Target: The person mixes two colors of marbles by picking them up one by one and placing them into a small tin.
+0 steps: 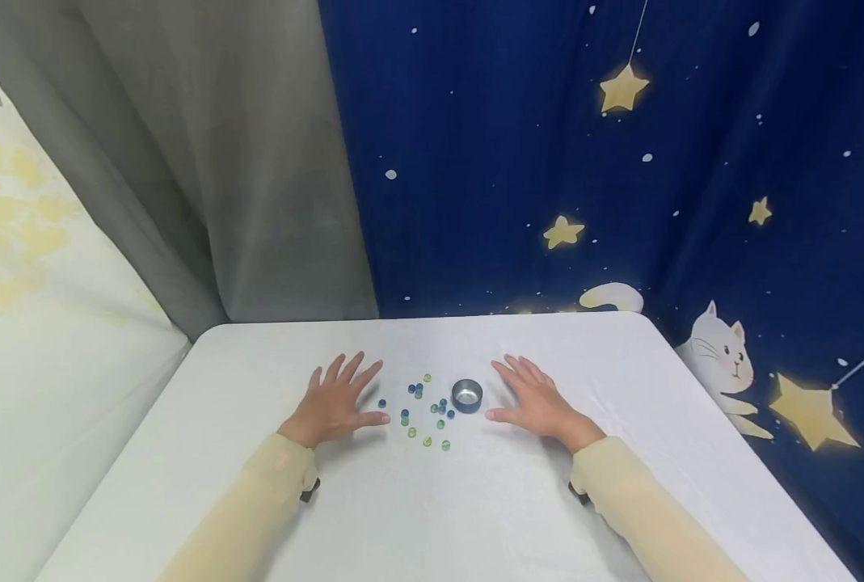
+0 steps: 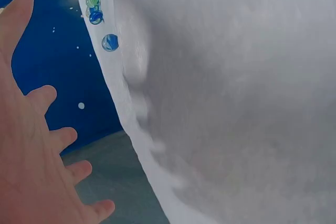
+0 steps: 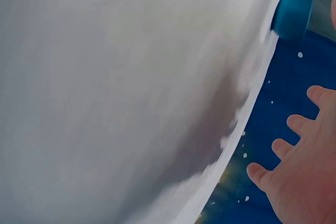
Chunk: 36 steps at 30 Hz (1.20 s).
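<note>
Several blue, green and yellow glass marbles (image 1: 441,423) lie scattered on the white table between the two hands. At their right stands a small round metal cup (image 1: 467,396), its open side up; its outer wall looks teal in the right wrist view. My left hand (image 1: 333,406) hovers over the cloth left of the marbles, fingers spread, holding nothing. A blue-swirled marble (image 2: 110,42) shows beyond that hand in the left wrist view. To the right of the cup, my right hand (image 1: 537,406) also has its fingers spread and holds nothing. Neither hand touches the marbles or cup.
A white cloth covers the table (image 1: 432,517), whose far edge runs behind the marbles. Behind it hang a grey curtain (image 1: 279,162) and a dark blue curtain (image 1: 475,145) printed with stars and a white cat. White fabric hangs at the left.
</note>
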Each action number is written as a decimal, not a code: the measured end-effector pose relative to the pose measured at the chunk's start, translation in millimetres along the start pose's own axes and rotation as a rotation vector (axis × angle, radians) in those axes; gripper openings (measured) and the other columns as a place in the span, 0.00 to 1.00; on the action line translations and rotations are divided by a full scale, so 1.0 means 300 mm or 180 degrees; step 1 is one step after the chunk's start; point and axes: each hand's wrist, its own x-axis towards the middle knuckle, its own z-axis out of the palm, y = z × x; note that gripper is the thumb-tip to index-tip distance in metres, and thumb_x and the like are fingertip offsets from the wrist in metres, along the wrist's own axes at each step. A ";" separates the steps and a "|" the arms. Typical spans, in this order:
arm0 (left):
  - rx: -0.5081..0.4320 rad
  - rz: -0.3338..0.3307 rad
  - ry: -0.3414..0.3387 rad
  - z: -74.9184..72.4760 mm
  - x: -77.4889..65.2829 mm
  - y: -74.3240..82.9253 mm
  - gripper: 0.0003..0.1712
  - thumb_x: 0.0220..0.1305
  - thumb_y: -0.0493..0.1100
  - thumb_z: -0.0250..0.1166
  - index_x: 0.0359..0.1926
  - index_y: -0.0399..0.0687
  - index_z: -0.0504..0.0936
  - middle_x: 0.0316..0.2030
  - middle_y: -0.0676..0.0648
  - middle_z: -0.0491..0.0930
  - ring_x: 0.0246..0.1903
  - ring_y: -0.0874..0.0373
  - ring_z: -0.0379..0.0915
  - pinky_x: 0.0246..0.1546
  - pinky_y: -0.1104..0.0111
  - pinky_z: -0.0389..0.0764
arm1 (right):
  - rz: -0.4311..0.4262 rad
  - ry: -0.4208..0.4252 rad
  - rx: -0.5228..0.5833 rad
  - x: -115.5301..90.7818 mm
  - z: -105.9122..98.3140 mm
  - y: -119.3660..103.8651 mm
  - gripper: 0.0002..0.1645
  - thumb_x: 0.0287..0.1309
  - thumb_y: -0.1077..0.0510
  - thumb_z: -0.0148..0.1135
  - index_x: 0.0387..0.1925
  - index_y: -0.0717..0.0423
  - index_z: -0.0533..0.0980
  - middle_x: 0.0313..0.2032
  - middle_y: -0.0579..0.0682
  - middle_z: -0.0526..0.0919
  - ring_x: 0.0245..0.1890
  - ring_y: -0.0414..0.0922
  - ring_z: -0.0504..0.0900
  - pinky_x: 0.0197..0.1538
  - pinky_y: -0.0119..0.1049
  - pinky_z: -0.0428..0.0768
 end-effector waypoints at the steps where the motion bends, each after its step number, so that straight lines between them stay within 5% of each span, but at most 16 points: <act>1: -0.0047 -0.0007 0.0011 0.001 0.000 0.001 0.54 0.52 0.79 0.56 0.74 0.58 0.59 0.73 0.40 0.53 0.70 0.34 0.46 0.60 0.33 0.49 | 0.0041 -0.0013 0.0064 0.002 0.001 -0.005 0.57 0.52 0.27 0.61 0.75 0.49 0.54 0.74 0.58 0.51 0.73 0.62 0.45 0.64 0.67 0.49; 9: -0.0465 -0.0156 0.0000 0.011 0.001 0.019 0.53 0.54 0.75 0.60 0.74 0.56 0.59 0.72 0.39 0.55 0.68 0.35 0.50 0.61 0.36 0.54 | 0.0212 -0.0063 0.0623 0.010 0.013 -0.027 0.55 0.52 0.33 0.66 0.73 0.53 0.56 0.72 0.61 0.54 0.71 0.62 0.48 0.65 0.65 0.48; 36: -0.1748 -0.0708 0.0012 0.054 0.040 0.062 0.42 0.61 0.64 0.63 0.72 0.56 0.62 0.68 0.42 0.62 0.65 0.42 0.58 0.63 0.45 0.59 | 0.0646 0.0339 0.1471 0.052 0.058 -0.112 0.42 0.53 0.49 0.72 0.66 0.56 0.67 0.60 0.59 0.74 0.60 0.57 0.69 0.61 0.54 0.66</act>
